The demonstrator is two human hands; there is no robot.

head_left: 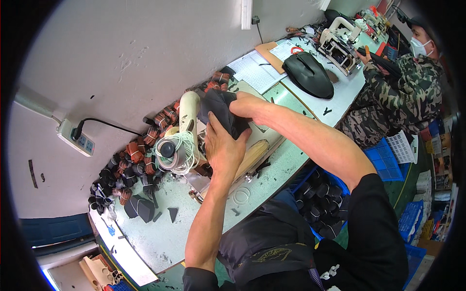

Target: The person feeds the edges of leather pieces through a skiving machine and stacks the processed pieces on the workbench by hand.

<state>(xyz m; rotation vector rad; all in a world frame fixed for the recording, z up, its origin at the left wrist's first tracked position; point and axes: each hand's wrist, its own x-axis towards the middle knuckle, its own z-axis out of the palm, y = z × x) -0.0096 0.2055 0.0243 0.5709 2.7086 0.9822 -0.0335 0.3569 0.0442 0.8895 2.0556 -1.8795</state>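
Both my hands are on a folded black leather-like piece (217, 105), raised beside the cream arm of a bench machine (188, 112). My left hand (224, 148) grips its lower near side, with the fingers partly behind it. On the upper right, my right hand (246, 105) clasps the same piece; its fingertips are hidden behind the material. A loop of white cord (185, 153) hangs on the machine just left of my left hand. The machine's working end is mostly hidden by my hands and the piece.
Bundles of brown and black strips (135, 151) line the wall. A black moulded shell (308, 75) and paper sheets (255, 70) lie farther right. A blue crate (310, 232) of black pieces stands by my lap. A masked co-worker (405, 92) in camouflage works at another machine (339, 43).
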